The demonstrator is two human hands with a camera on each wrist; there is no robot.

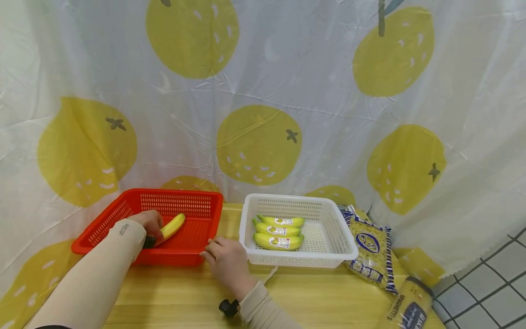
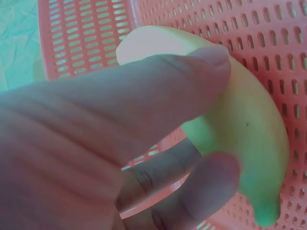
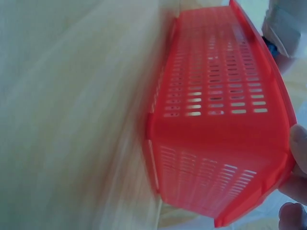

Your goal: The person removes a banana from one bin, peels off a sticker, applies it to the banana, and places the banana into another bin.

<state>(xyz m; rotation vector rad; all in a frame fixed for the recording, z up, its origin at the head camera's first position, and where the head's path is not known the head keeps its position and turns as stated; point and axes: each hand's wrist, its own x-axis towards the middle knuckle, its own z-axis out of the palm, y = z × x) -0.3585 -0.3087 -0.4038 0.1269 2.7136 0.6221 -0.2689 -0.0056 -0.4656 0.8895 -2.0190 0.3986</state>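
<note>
Inside the red plastic basket, my left hand holds a yellow banana. In the left wrist view the thumb lies across the banana, with fingers curled beneath it and its greenish tip pointing down. My right hand grips the red basket at its front right corner; in the right wrist view the thumb is on the rim. To the right, three bananas with white labels lie side by side in a white basket.
A bag of pasta leans beside the white basket. Farther front right is a spaghetti jar with a dark lid. Behind the wooden-patterned table hangs a fruit-print curtain.
</note>
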